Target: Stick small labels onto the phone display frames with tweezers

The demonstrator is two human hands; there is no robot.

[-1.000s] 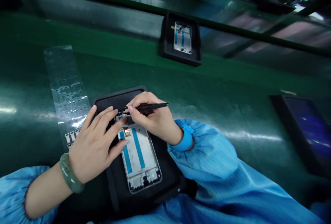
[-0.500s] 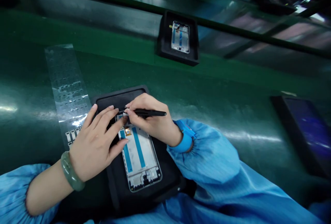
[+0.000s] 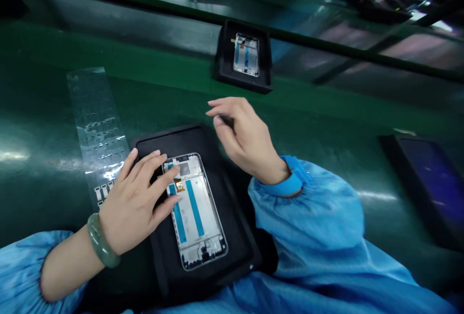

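- Head view: the phone frame (image 3: 195, 210) lies flat, open side up, in the recess of a black tray (image 3: 237, 251) on the green surface (image 3: 326, 121), right in front of the person.
- Its long axis runs away from the person and leans a little to the left. The end with the small orange connector is the far one, and the end with the dark cut-outs is the near one. Two blue strips run along its length.
- The left hand (image 3: 136, 203) rests with its fingers (image 3: 159, 178) spread and released, their tips on the frame's left edge and upper corner. It grasps nothing and seems to pin the frame down so that it cannot shift in the recess.
- The right hand (image 3: 246, 140) hovers above the tray's far corner, clear of the frame, with its fingers pinched around a thin dark tool (image 3: 227, 121). Only a short piece of the tool shows.
- A clear strip sheet (image 3: 96, 121) of small parts lies just left of the tray, close to the left hand.
- Farther off, a second tray (image 3: 224, 60) holds another frame (image 3: 246, 54).
- A dark tray (image 3: 424, 183) sits well apart at the right.
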